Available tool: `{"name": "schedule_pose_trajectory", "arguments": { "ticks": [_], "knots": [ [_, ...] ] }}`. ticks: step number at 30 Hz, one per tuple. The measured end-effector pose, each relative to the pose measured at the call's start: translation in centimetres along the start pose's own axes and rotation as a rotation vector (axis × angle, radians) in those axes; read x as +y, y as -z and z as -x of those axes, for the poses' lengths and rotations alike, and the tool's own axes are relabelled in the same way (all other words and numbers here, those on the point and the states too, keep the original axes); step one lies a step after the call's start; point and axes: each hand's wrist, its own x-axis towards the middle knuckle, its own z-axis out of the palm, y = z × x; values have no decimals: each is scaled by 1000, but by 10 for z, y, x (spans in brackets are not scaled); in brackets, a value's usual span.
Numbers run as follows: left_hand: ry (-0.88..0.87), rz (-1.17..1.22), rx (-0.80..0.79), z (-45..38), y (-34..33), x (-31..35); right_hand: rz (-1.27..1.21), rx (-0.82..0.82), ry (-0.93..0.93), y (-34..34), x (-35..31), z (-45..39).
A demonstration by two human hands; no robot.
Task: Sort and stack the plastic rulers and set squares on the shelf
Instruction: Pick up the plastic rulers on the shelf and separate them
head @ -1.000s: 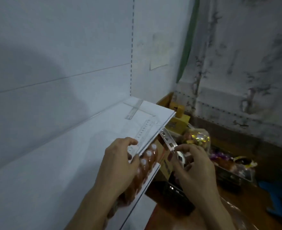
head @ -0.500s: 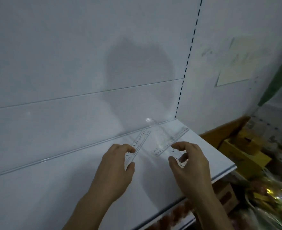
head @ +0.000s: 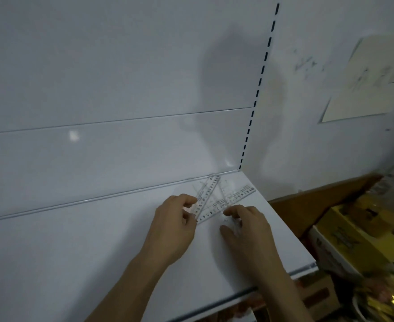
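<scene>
Head view looks down on a white shelf (head: 75, 263) backed by a pale panel wall, its left stretch bare. Moving right, the left hand (head: 170, 231) has its fingers curled, pinching the near end of a clear plastic ruler (head: 208, 190) that angles away toward the back corner. Crossing it is a second clear ruler (head: 234, 199), lying flat and running out to the right, its far end close to the shelf's side edge. Faint outlines of a transparent set square (head: 223, 187) seem to lie among them, though it is too clear to be sure of its shape. The right hand (head: 249, 228) hovers with fingers bent over the near part of this crossed pile, and something clear seems caught under its fingertips, though I cannot tell what.

Further right a slotted upright (head: 258, 89) marks the corner, a paper sheet (head: 363, 84) is stuck on the side wall, and cardboard boxes (head: 353, 233) sit lower down beyond the shelf.

My worry is the slipperiness: thin clear pieces on a smooth surface could skate apart when nudged, and the one pointing right could tip off the side edge into the boxes. They are also hard to see, so one may be missed. Open room lies to the left and toward the near lip; the back wall and corner hem in the far side.
</scene>
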Motion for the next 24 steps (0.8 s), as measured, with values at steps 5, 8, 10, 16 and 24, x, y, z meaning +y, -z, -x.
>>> {"name": "schedule_pose_trajectory", "arguments": {
  "ticks": [5, 8, 10, 16, 24],
  "knots": [
    [-7, -84, 90, 16, 25, -22, -47, 123, 81, 2, -10, 1],
    [44, -194, 120, 34, 48, -45, -102, 111, 199, -9, -39, 3],
    [82, -236, 162, 50, 70, -62, -101, 11, 279, -25, -64, 9],
    [238, -305, 331, 135, 167, -126, -55, -289, 444, -88, -151, 55],
    [441, -401, 561, 296, 325, -218, -146, -477, 671, -178, -290, 176]
  ]
}}
